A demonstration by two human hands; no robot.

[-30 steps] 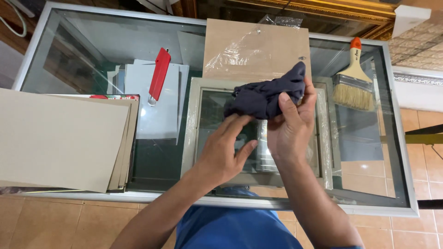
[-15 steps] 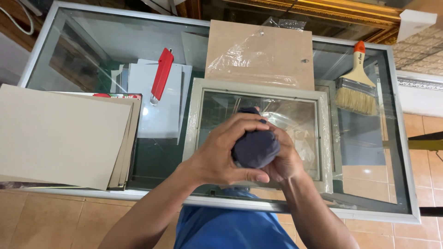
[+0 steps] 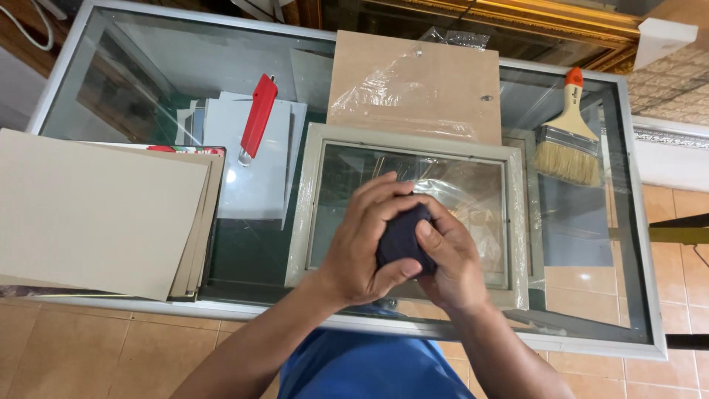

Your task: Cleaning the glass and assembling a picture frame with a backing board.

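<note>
A dark blue cloth (image 3: 402, 238) is bunched into a tight ball between both my hands, over the near part of a pale grey picture frame (image 3: 310, 192). My left hand (image 3: 365, 236) wraps its left side, fingers curled over the top. Gripping the cloth's right side is my right hand (image 3: 450, 258), with the thumb pressed onto the cloth. The frame lies flat on a glass-topped table (image 3: 148, 66), its glass pane (image 3: 354, 170) showing crinkled clear plastic under it.
A stack of grey cardboard sheets (image 3: 96, 214) lies at the left. A red utility knife (image 3: 258, 116) rests on light grey sheets (image 3: 258, 185). A brown backing board with clear plastic (image 3: 417, 85) sits beyond the frame. A paintbrush (image 3: 569, 144) lies at the right.
The cloth, spread and held higher over the frame's far edge a second ago, has been drawn toward me and balled up between both hands.
</note>
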